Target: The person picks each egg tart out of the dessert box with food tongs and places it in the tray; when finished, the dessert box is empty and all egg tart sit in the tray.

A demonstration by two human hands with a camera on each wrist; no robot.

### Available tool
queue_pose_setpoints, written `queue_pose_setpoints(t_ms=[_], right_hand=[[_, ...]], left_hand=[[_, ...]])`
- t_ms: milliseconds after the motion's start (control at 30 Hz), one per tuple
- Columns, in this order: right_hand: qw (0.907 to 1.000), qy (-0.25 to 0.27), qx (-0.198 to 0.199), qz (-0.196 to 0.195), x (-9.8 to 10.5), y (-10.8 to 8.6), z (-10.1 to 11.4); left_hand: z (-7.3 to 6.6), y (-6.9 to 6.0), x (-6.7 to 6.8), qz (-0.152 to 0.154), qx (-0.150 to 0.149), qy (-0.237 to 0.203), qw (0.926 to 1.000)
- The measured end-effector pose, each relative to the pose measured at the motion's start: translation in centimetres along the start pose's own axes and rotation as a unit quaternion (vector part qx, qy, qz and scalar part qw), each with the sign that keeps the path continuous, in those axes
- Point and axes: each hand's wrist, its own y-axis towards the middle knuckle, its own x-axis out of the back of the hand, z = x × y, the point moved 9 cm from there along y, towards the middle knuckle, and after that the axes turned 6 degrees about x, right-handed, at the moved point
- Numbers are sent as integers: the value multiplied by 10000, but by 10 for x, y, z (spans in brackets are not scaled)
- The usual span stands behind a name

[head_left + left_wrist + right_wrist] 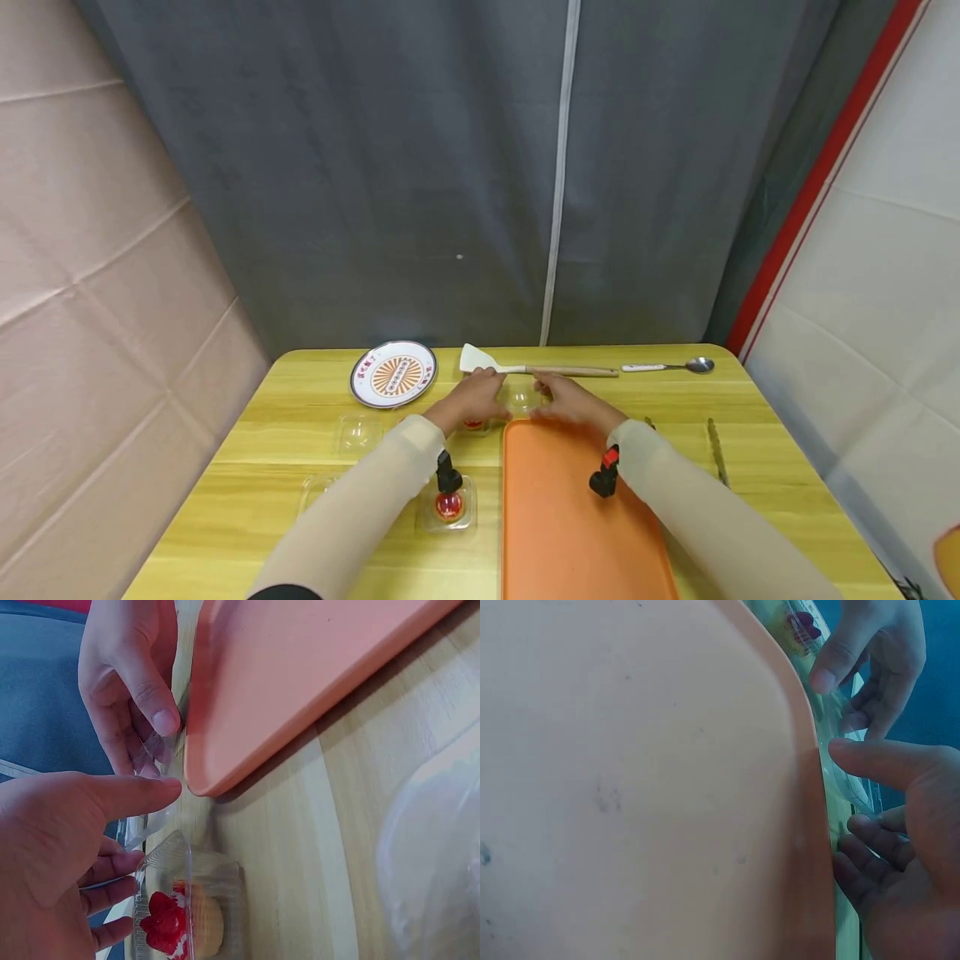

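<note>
A clear plastic piece (520,400) is between both hands, beyond the orange tray's far edge. My left hand (474,398) pinches its left side, and my right hand (573,404) pinches its right side. In the left wrist view, the left hand (56,840) faces the right hand (131,671) across the thin plastic. Beside the left fingers sits a clear box holding a small cake (206,921) topped with red fruit. The right wrist view has the right hand (922,847) gripping the plastic (847,780) near the tray rim, opposite the left hand (889,664).
An orange tray (577,525) lies before the right arm. Behind are a round plate (393,375), a white spatula (476,358) and a spoon (699,365). Clear boxes stand left, one with a red-topped item (449,506). A dark utensil (717,450) lies right.
</note>
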Motion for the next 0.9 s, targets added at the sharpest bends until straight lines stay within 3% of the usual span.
queue_pose_setpoints(t_ms=[200,567,733,900], right_hand=[[9998,43,-87,186,-2,0,-2],[9994,307,-143,108,0,-3,1],[9991,380,-158,31,3,-7,2],[9996,180,-137,-192,8,-17,5]], left_hand=[[0,1,-2,80,139,43,9999],[8,-2,-2,179,269,106,9994],[12,-12,9,57,226,70,9997],[24,-34,23,-110,183,-255,9994]])
